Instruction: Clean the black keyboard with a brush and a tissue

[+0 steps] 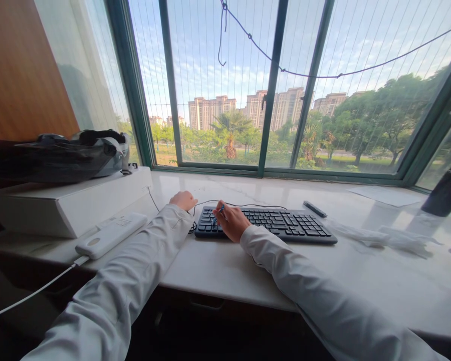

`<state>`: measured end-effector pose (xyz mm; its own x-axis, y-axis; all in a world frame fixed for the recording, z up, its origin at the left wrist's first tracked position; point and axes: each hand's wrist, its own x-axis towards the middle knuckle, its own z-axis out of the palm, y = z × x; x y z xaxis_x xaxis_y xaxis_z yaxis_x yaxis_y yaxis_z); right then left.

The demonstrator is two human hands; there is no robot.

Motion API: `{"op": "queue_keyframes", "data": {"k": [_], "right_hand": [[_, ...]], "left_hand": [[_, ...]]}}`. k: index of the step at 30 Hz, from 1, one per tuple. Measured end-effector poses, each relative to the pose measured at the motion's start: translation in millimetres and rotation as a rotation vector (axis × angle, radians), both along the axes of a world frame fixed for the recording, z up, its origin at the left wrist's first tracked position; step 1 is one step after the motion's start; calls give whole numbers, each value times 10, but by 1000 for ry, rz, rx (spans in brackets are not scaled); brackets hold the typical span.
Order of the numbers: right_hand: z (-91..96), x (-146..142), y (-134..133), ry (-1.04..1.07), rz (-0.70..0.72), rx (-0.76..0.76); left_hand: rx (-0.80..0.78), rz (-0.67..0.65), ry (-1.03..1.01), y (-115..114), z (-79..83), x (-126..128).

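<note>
A black keyboard (285,225) lies flat on the white marble-like counter (225,271). Over its left end, my right hand (231,220) is closed on a slim blue-ended tool (221,206), whose lower part points down at the keys; its exact kind does not show. My left hand (184,200) is just left of the keyboard, low over the counter, with its fingers curled. Whatever may be inside those fingers is hidden. A thin black cable (205,201) passes beside my left hand and behind the keyboard, with a bunched part near the keyboard's left edge.
On the left are a white power strip (113,235) with a white cord and a white box (67,205) bearing dark gear (60,155). To the right lie a small black stick-shaped item (314,209), clear plastic wrap (391,238), paper (385,195) and a dark bottle (447,190). Windows stand behind.
</note>
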<state>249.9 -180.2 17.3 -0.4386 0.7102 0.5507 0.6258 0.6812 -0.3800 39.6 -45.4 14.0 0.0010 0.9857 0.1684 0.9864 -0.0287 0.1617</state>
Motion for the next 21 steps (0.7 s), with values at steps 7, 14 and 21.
{"op": "queue_keyframes", "data": {"k": [7, 14, 21], "right_hand": [[56, -11, -114, 15, 74, -7], [73, -6, -107, 67, 7, 34], [-55, -6, 50, 47, -70, 61]], "left_hand": [[-4, 6, 20, 7, -5, -6], [3, 1, 28, 30, -15, -16], [-4, -2, 25, 32, -16, -11]]}}
